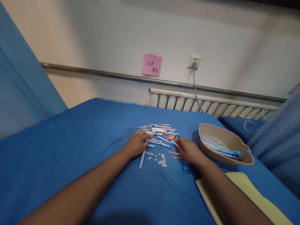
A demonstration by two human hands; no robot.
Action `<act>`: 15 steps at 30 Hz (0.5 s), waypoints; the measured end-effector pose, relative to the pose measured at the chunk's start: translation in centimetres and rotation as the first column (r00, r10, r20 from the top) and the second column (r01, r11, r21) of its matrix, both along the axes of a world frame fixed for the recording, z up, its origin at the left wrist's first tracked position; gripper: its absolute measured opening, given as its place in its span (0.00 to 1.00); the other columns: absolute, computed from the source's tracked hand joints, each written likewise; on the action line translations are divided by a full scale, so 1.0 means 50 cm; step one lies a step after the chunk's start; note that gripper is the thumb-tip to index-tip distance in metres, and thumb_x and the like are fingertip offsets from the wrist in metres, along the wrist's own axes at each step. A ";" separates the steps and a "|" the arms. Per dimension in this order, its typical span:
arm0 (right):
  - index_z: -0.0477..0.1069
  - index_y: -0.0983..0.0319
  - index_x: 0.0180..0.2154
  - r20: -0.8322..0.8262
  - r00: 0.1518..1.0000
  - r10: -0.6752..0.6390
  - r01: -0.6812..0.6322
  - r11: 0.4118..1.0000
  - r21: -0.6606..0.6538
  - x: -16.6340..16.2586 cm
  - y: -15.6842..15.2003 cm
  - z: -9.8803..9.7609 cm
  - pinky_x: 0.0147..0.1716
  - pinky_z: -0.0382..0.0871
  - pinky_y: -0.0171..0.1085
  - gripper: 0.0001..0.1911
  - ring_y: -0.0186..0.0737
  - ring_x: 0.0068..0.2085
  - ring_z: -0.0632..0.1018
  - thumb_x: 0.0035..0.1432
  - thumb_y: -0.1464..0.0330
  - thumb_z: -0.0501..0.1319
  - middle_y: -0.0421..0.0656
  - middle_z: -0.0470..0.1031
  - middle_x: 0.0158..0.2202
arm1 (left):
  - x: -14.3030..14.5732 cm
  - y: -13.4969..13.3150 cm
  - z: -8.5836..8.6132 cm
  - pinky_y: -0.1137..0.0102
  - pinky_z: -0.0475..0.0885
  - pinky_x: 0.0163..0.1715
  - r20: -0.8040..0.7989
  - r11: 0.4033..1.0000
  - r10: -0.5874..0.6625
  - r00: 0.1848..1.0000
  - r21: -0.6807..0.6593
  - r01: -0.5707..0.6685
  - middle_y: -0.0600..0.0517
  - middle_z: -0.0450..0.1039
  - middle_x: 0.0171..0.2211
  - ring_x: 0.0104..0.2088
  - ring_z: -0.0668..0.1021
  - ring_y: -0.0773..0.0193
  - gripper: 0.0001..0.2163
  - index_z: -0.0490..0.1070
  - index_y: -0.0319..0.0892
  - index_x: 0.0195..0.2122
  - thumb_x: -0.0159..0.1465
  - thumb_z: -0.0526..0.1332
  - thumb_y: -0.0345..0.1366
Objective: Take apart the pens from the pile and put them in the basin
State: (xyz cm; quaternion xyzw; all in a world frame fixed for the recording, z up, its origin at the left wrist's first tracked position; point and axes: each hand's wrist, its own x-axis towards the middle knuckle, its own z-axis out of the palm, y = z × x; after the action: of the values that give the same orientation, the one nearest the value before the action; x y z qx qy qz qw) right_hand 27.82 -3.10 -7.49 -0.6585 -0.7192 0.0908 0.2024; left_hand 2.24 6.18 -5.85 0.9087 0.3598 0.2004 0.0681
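Note:
A loose pile of several pens and pen parts (159,131) lies on a table covered in blue cloth (70,156). My left hand (137,143) rests at the pile's left edge, fingers curled onto the pens there. My right hand (188,150) lies at the pile's right edge, fingertips touching a thin white refill and small pink pieces. A pale barrel (142,159) and small white caps (162,161) lie between the hands. A small blue cap (185,168) sits below my right hand.
A beige oval tray (243,160) at the right holds several blue pens. A yellow notebook (248,193) lies at the table's near right. Behind stand a white radiator (211,104), a wall socket with cable (194,62) and a pink note (152,65).

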 end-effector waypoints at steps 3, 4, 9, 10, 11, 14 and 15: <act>0.66 0.61 0.43 -0.097 0.995 0.006 -0.001 0.999 0.051 -0.005 0.004 -0.005 0.33 0.61 0.33 0.12 0.37 0.35 0.73 0.56 0.73 0.54 0.42 0.74 0.35 | -0.003 -0.007 0.004 0.64 0.65 0.44 -0.010 0.999 -0.040 0.999 -0.020 0.040 0.49 0.71 0.37 0.40 0.71 0.58 0.11 0.73 0.43 0.36 0.58 0.52 0.30; 0.66 0.61 0.43 -0.127 0.992 0.003 0.006 0.998 0.070 -0.009 0.006 -0.006 0.32 0.61 0.33 0.12 0.37 0.34 0.73 0.56 0.73 0.54 0.42 0.74 0.34 | -0.004 -0.009 0.005 0.64 0.65 0.45 0.000 0.998 -0.053 0.999 -0.029 0.053 0.49 0.71 0.37 0.40 0.71 0.58 0.10 0.73 0.43 0.35 0.58 0.52 0.30; 0.68 0.59 0.38 -0.203 0.979 0.035 -0.004 0.988 0.151 -0.029 0.009 -0.003 0.32 0.61 0.33 0.08 0.36 0.33 0.71 0.56 0.72 0.54 0.40 0.72 0.32 | -0.001 -0.006 0.002 0.65 0.66 0.45 0.111 0.994 0.002 0.994 -0.109 0.010 0.49 0.74 0.39 0.41 0.73 0.59 0.13 0.72 0.43 0.41 0.62 0.49 0.33; 0.68 0.59 0.38 -0.209 0.977 0.042 -0.009 0.988 0.157 -0.032 0.009 -0.002 0.32 0.61 0.33 0.07 0.36 0.32 0.71 0.56 0.72 0.54 0.40 0.72 0.31 | 0.002 -0.002 0.002 0.66 0.66 0.44 0.113 0.994 0.022 0.993 -0.113 -0.009 0.49 0.74 0.40 0.41 0.73 0.59 0.14 0.72 0.43 0.42 0.63 0.49 0.34; 0.68 0.60 0.37 -0.215 0.975 0.049 -0.014 0.987 0.160 -0.035 0.010 -0.002 0.32 0.61 0.33 0.07 0.36 0.32 0.71 0.56 0.72 0.54 0.40 0.71 0.31 | 0.007 0.004 0.004 0.66 0.66 0.43 0.095 0.994 0.035 0.995 -0.106 -0.024 0.49 0.74 0.41 0.42 0.74 0.59 0.14 0.72 0.43 0.43 0.63 0.49 0.35; 0.68 0.60 0.36 -0.241 0.967 0.078 -0.038 0.986 0.165 -0.037 0.011 -0.003 0.31 0.61 0.32 0.06 0.36 0.31 0.70 0.56 0.72 0.55 0.39 0.71 0.30 | 0.028 0.028 0.016 0.68 0.66 0.40 -0.083 0.998 0.031 0.996 -0.059 -0.036 0.49 0.74 0.39 0.40 0.75 0.59 0.12 0.74 0.45 0.41 0.61 0.52 0.36; 0.68 0.60 0.35 -0.248 0.965 0.087 -0.046 0.985 0.167 -0.036 0.011 -0.003 0.31 0.60 0.32 0.06 0.35 0.31 0.70 0.56 0.72 0.55 0.39 0.71 0.30 | 0.038 0.037 0.022 0.69 0.66 0.39 -0.157 0.998 0.017 0.987 -0.055 -0.026 0.49 0.74 0.39 0.39 0.75 0.59 0.12 0.74 0.46 0.40 0.60 0.53 0.35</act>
State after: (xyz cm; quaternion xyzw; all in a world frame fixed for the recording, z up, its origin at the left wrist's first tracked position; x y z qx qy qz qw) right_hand 26.00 -2.57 -7.66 -0.5984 -0.7140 0.1234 0.3419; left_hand 4.13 8.02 -4.76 0.9154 0.3793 0.1190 0.0631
